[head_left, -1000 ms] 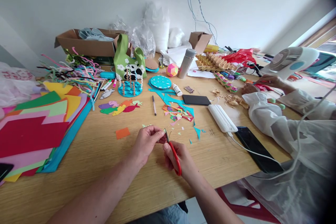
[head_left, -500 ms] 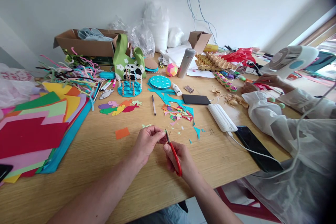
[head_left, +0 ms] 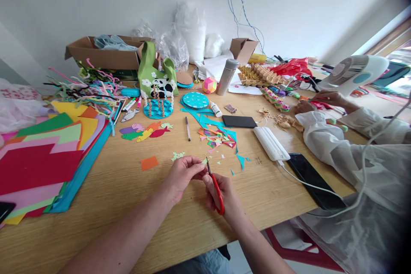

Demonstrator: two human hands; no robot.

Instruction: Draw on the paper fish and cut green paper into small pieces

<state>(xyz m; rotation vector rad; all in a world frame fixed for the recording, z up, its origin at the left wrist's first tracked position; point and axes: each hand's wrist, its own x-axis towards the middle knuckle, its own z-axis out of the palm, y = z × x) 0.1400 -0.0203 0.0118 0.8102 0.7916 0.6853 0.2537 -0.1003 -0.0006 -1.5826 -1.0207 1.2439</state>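
Note:
My left hand (head_left: 184, 173) pinches a small piece of pale green paper (head_left: 204, 161) between thumb and fingers. In my right hand (head_left: 221, 190) is a pair of red-handled scissors (head_left: 217, 192), its blades pointing up beside the paper. Just past my left hand lie tiny pale green paper cutouts (head_left: 177, 156). An orange paper rectangle (head_left: 149, 163) rests to their left. Several coloured paper fish (head_left: 144, 132) lie farther back, near a pen (head_left: 187, 129). Coloured paper scraps (head_left: 218, 137) are spread beyond the scissors.
Coloured sheets (head_left: 38, 162) are stacked at left. A white power bank (head_left: 271, 143) and a phone (head_left: 314, 180) lie at right, joined by a cable. Beyond them a co-worker's white sleeves (head_left: 321, 132) rest on the table. A grey flask (head_left: 227, 78) stands at the back.
The scissors and my right hand have shifted slightly right, away from my left fingers. More of the pale green paper now shows at my left fingertips.

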